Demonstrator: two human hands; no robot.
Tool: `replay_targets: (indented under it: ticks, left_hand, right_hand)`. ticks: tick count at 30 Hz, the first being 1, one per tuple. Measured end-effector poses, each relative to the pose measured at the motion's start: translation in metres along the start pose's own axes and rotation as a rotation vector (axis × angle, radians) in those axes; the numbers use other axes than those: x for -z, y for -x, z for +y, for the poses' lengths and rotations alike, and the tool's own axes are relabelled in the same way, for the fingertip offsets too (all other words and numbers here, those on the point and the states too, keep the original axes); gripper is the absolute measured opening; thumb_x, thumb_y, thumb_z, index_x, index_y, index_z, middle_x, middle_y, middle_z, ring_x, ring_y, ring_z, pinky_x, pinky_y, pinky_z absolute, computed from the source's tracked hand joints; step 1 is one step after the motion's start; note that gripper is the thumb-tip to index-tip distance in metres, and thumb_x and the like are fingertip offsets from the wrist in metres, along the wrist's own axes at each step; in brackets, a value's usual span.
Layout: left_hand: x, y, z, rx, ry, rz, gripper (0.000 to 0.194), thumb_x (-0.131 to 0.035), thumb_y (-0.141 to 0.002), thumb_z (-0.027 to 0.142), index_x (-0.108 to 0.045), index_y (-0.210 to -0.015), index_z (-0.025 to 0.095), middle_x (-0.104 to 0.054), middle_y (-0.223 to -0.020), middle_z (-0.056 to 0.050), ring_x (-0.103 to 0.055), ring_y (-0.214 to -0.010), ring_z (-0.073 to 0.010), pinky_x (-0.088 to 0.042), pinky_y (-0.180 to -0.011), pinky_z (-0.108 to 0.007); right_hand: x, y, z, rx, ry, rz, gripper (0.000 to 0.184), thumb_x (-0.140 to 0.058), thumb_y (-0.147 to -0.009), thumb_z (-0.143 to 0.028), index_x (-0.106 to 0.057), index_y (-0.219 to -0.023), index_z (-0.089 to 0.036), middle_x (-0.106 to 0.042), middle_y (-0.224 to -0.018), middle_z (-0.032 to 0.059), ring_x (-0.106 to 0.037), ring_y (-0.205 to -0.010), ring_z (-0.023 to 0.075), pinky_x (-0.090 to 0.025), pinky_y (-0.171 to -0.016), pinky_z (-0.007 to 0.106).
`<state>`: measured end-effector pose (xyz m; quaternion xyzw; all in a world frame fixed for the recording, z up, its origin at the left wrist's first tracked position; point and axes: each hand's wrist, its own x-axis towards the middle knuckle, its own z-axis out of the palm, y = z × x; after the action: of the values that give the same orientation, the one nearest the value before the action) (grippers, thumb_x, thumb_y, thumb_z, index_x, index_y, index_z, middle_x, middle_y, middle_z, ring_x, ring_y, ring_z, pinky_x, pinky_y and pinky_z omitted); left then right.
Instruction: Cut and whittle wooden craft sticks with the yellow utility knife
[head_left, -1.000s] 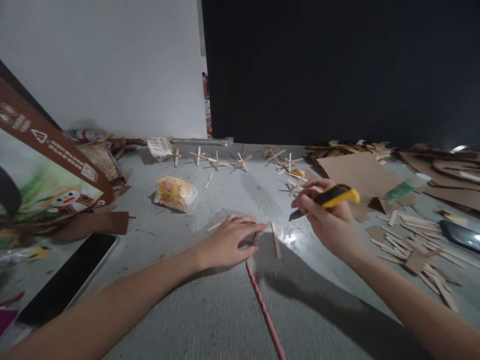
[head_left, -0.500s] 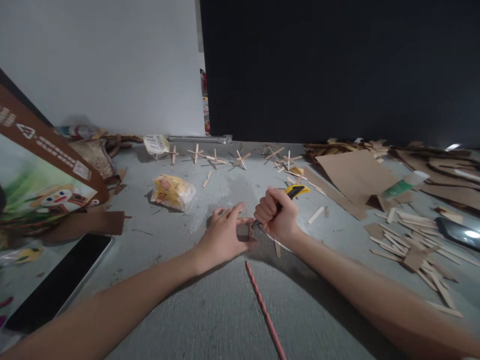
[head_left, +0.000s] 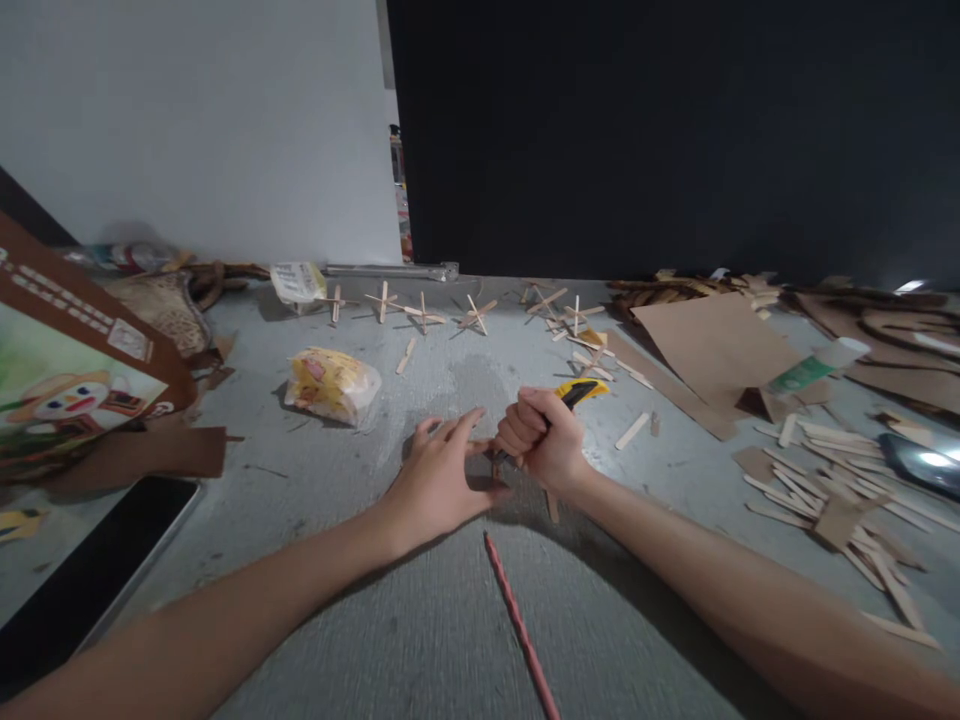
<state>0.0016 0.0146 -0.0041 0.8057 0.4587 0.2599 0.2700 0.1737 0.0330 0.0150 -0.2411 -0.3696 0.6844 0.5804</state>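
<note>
My right hand (head_left: 551, 440) is wrapped round a yellow-and-black utility knife (head_left: 581, 390), its handle end sticking out above the fist. The knife's front end points down and left, at a small brown wooden piece (head_left: 496, 470) on the table. My left hand (head_left: 439, 470) rests on the table with thumb and forefinger at the two ends of that piece; its other fingers are spread. The knife tip is partly hidden by my fingers. Beside the right wrist lies a short craft stick (head_left: 553, 506). Nearer to me is a twisted reddish pencil-like rod (head_left: 519, 620).
Several crossed craft-stick pieces (head_left: 474, 315) stand along the back. A yellow plastic packet (head_left: 330, 385) sits left of centre. A phone (head_left: 97, 570) and a printed carton (head_left: 75, 370) are at left. Loose craft sticks (head_left: 795, 490), cardboard (head_left: 712, 345) and a glue stick (head_left: 817, 365) lie at right.
My right fist and the knife have moved slightly down and left, closer over the small wooden piece. My left hand keeps nearly the same pose. The view has shifted a little.
</note>
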Motion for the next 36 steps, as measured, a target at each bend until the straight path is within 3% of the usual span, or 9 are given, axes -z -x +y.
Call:
replay_targets:
  ticks: [12, 20, 25, 30, 36]
  left_hand:
    - [0.001, -0.001, 0.001, -0.006, 0.001, -0.009, 0.096, -0.096, -0.074, 0.038, -0.05, -0.157, 0.025, -0.083, -0.118, -0.014, -0.06, -0.141, -0.0426, -0.029, -0.126, -0.067]
    - [0.003, 0.0, 0.002, -0.039, -0.061, -0.01, 0.094, -0.095, -0.077, 0.044, -0.05, -0.156, 0.024, -0.071, -0.147, -0.017, -0.062, -0.14, -0.0403, -0.034, -0.125, -0.063]
    - [0.002, -0.001, 0.001, -0.085, -0.071, -0.007, 0.087, -0.093, -0.08, 0.047, -0.052, -0.154, 0.028, -0.068, -0.152, -0.014, -0.063, -0.14, -0.0376, -0.032, -0.127, -0.061]
    - [0.001, -0.001, 0.001, -0.057, -0.075, 0.005, 0.095, -0.096, -0.075, 0.046, -0.051, -0.156, 0.024, -0.074, -0.142, -0.016, -0.064, -0.138, -0.0397, -0.039, -0.122, -0.061]
    - [0.001, 0.0, 0.003, -0.027, -0.065, 0.015, 0.094, -0.097, -0.073, 0.042, -0.053, -0.154, 0.025, -0.074, -0.141, -0.016, -0.064, -0.138, -0.0409, -0.038, -0.123, -0.063]
  right_hand:
    - [0.0, 0.003, 0.001, 0.025, -0.009, -0.032, 0.061, -0.076, -0.083, -0.039, -0.026, -0.05, -0.026, -0.016, -0.044, -0.0107, -0.01, -0.04, 0.0073, -0.015, -0.04, 0.026]
    - [-0.005, 0.004, 0.004, 0.038, 0.119, -0.164, 0.06, -0.077, -0.087, -0.044, -0.032, -0.052, -0.026, -0.022, -0.047, -0.0102, -0.016, -0.042, 0.0076, -0.017, -0.044, 0.027]
    - [-0.009, 0.002, 0.005, -0.005, 0.226, -0.193, 0.054, -0.08, -0.084, -0.047, -0.041, -0.054, -0.025, -0.029, -0.05, -0.0084, -0.02, -0.047, 0.0085, -0.016, -0.046, 0.028]
    - [-0.008, 0.003, 0.006, 0.053, 0.136, -0.133, 0.06, -0.074, -0.085, -0.043, -0.03, -0.049, -0.026, -0.021, -0.047, -0.0091, -0.017, -0.045, 0.0082, -0.017, -0.045, 0.028]
    - [-0.005, 0.001, 0.009, 0.023, 0.082, -0.021, 0.062, -0.078, -0.081, -0.042, -0.027, -0.049, -0.026, -0.02, -0.045, -0.0105, -0.013, -0.041, 0.0064, -0.015, -0.042, 0.026]
